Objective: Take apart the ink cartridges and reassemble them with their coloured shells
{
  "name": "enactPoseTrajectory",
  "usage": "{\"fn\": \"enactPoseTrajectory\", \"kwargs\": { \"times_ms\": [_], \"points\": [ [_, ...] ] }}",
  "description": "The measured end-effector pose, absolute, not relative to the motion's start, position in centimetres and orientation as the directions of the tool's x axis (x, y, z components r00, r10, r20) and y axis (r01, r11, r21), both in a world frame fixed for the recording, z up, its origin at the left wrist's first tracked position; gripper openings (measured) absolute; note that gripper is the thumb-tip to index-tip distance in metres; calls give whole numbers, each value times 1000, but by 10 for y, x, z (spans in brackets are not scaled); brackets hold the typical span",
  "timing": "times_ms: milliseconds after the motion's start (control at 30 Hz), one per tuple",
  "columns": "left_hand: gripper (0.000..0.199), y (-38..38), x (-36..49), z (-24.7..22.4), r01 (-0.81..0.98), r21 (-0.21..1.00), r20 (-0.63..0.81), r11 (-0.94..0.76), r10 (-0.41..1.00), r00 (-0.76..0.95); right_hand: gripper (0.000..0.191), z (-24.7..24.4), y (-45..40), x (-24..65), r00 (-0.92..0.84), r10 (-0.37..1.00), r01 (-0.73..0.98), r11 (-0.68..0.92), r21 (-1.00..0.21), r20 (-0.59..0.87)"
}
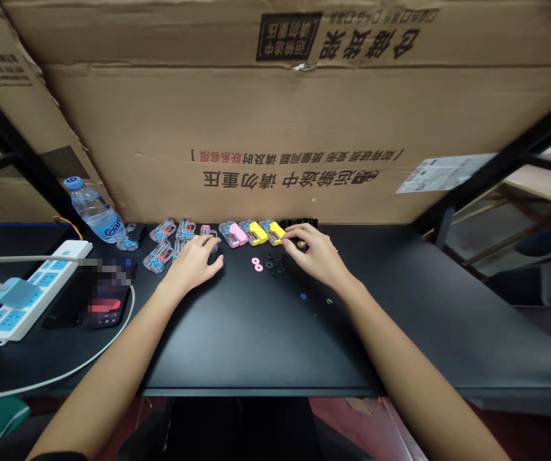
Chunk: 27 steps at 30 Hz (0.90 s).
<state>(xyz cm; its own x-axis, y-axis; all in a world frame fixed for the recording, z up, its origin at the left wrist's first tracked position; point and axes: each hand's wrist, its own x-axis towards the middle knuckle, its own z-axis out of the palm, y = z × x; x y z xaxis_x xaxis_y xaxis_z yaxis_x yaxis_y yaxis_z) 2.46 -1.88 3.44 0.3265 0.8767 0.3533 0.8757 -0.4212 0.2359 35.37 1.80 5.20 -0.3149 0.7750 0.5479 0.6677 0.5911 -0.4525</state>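
Note:
My left hand point(195, 261) is over the group of small clear plastic casings point(159, 256) with red parts inside. Its fingers and thumb are apart, and the fingertips are close to a clear casing with a pink part point(207, 230). My right hand point(318, 257) has its fingers stretched, with the tips at the edge of a clear casing with a yellow part point(276, 233). Whether they touch it is unclear. Left of that stand a second yellow-and-clear casing point(256, 233) and a pink-and-clear casing point(234, 234). A small brass-coloured piece point(302, 244) shows between my right fingers.
Pink rings point(257, 264) and several black rings point(275, 264) lie between my hands. A blue disc point(304, 296) is nearer me. A water bottle point(95, 210), a power strip point(35, 291) and a phone point(107, 301) with a white cable occupy the left. Cardboard point(275, 121) walls the back.

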Motion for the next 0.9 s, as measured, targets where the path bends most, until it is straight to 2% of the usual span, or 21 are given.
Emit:
{"fn": "enactPoseTrajectory", "kwargs": {
  "times_ms": [100, 233, 367, 567, 733, 900],
  "points": [
    [60, -19, 29, 26, 883, 216, 347, -416, 878, 329, 20, 51, 18, 353, -322, 776, 667, 593, -452, 543],
    [68, -20, 43, 23, 866, 162, 331, -472, 853, 403, 20, 49, 18, 351, -333, 768, 637, 611, -470, 546],
    [60, -19, 57, 26, 853, 150, 307, -500, 844, 440, 21, 48, 16, 346, -367, 757, 602, 636, -483, 540],
    [29, -26, 54, 40, 773, 169, 377, -611, 765, 522, 19, 47, 10, 338, -437, 748, 564, 660, -496, 500],
    [47, -35, 50, 43, 782, 184, 372, -595, 779, 505, 16, 46, 10, 337, -480, 745, 561, 667, -491, 464],
    [46, -35, 50, 41, 787, 244, 301, -567, 816, 494, 14, 45, 3, 331, -548, 689, 490, 724, -486, 474]
  ]
}}
